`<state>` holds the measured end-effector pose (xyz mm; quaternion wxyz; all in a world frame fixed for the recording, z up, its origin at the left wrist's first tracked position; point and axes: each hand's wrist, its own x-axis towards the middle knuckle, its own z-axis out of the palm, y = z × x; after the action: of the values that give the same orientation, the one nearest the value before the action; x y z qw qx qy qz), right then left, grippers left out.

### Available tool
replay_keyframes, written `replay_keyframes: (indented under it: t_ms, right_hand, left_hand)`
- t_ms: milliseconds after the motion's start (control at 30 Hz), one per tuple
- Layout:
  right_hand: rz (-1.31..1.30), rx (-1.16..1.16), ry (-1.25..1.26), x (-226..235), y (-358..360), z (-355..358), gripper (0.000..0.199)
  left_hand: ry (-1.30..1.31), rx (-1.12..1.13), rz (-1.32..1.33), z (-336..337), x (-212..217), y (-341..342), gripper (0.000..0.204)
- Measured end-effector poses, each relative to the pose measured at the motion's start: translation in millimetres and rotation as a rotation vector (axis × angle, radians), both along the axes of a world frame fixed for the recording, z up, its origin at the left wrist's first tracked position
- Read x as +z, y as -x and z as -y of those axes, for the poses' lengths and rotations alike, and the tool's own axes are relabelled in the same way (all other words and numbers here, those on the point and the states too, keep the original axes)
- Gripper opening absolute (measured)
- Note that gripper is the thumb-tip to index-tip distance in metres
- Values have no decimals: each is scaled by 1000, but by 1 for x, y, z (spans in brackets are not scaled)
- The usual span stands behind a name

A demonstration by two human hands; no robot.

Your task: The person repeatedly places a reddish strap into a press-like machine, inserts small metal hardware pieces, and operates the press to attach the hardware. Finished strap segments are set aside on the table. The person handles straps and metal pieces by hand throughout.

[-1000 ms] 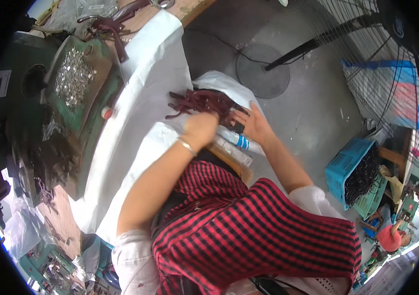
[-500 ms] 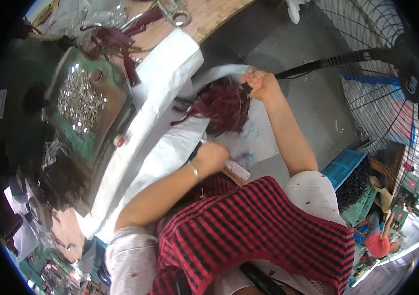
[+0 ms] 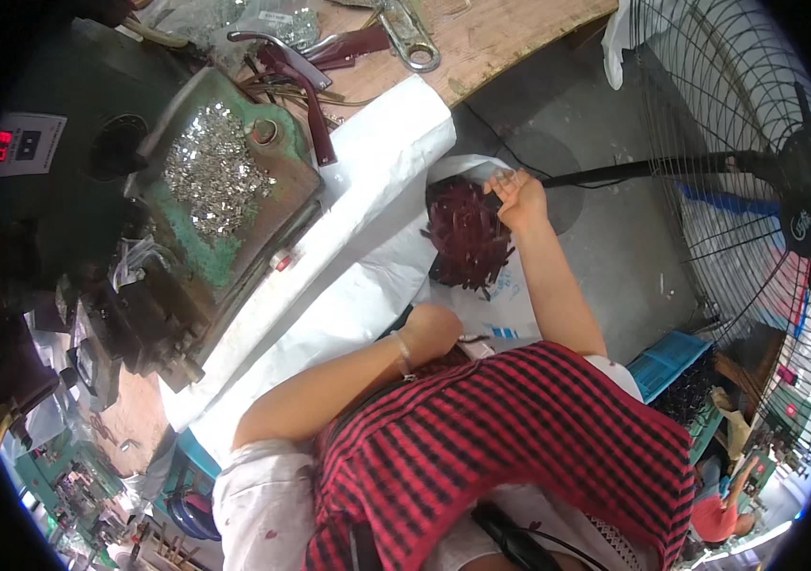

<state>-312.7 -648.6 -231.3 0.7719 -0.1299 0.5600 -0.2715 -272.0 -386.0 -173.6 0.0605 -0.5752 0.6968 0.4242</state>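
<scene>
A white bag (image 3: 519,285) hangs beside the bench, holding a heap of dark red strips (image 3: 467,233) that look like glasses temples. At the bag's far right rim, my right hand (image 3: 519,200) has its fingers curled on the edge. My left hand (image 3: 432,328) is bent at the wrist near the bag's near side, below the heap. Its fingers are hidden behind the back of the hand, so what it holds does not show. A small pinkish rectangular thing (image 3: 477,349) shows partly beside it. White sheeting (image 3: 367,162) runs along the bench edge.
On the left, a green machine tray (image 3: 201,257) bears a pile of shiny small metal pieces (image 3: 215,171). Several dark red temples (image 3: 315,119) lie on the wooden bench (image 3: 496,43). A standing fan (image 3: 800,214) is at right, near a blue crate (image 3: 667,366). Another person (image 3: 714,519) sits far off.
My view has shifted, moving the bench rightward in the picture. The red strips, blurred and with one end sticking out leftward before, now lie more compactly in the bag. Both hands stay near it.
</scene>
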Motion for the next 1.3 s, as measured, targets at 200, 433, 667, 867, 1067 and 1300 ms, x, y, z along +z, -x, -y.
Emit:
replay_keyframes:
  t_ms: [200,433,667,867,1067,1300]
  right_hand:
    - [-90,-17,-111,-65,31,-8,35]
    - [99,130,-124,-52,48,-16,58]
    - [177,833,668,139,-6,-101,34]
    - [-423,729,2039,245,-104,-175,22]
    - [-524,758,2180,228,-183,-207,20]
    - [-365,694,2047,256,-211,-209,9]
  left_hand:
    - [34,195,-29,-6,-5,-4,26]
    - [366,444,-21,-55,90,-83,30]
    - [234,1295,-286,-159,203,-107,25]
    - [1212,1405,-228,-227,264,-107,7]
    - [1526,842,773,-219,290,-164,23]
    - [1665,672,737,-221,266,-194,29]
